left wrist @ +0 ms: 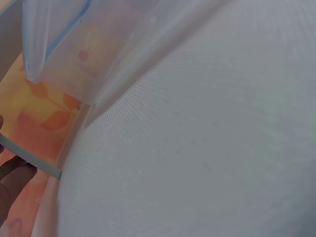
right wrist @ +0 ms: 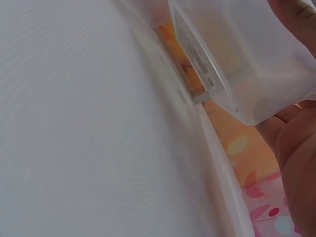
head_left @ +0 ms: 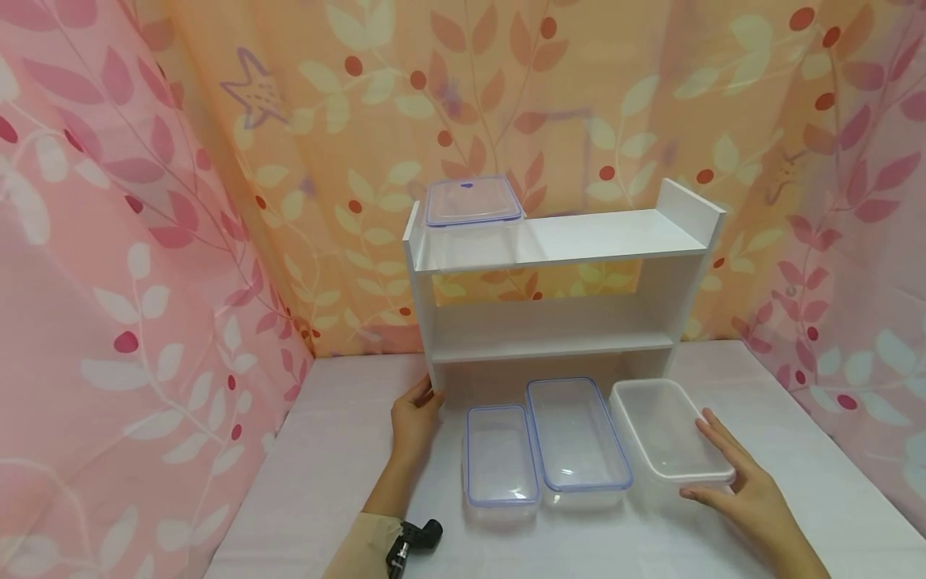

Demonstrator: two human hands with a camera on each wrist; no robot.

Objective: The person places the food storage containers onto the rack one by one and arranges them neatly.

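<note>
A white two-tier shelf (head_left: 550, 326) stands at the back of the table. My left hand (head_left: 415, 422) grips the foot of its left side panel, thumb and fingers on either side of the panel edge (left wrist: 34, 160) in the left wrist view. At the front right, my right hand (head_left: 755, 498) holds the near right corner of a clear plastic food container (head_left: 669, 430) with a whitish rim. In the right wrist view, thumb and fingers straddle this container (right wrist: 242, 64); some fingers are hidden behind it.
Two blue-rimmed clear containers, a smaller one (head_left: 502, 458) and a larger one (head_left: 579, 434), sit side by side between the hands. Another blue-rimmed container (head_left: 473, 201) is on the shelf's top left. Patterned curtains (head_left: 347, 265) surround the white-covered table (head_left: 325, 482).
</note>
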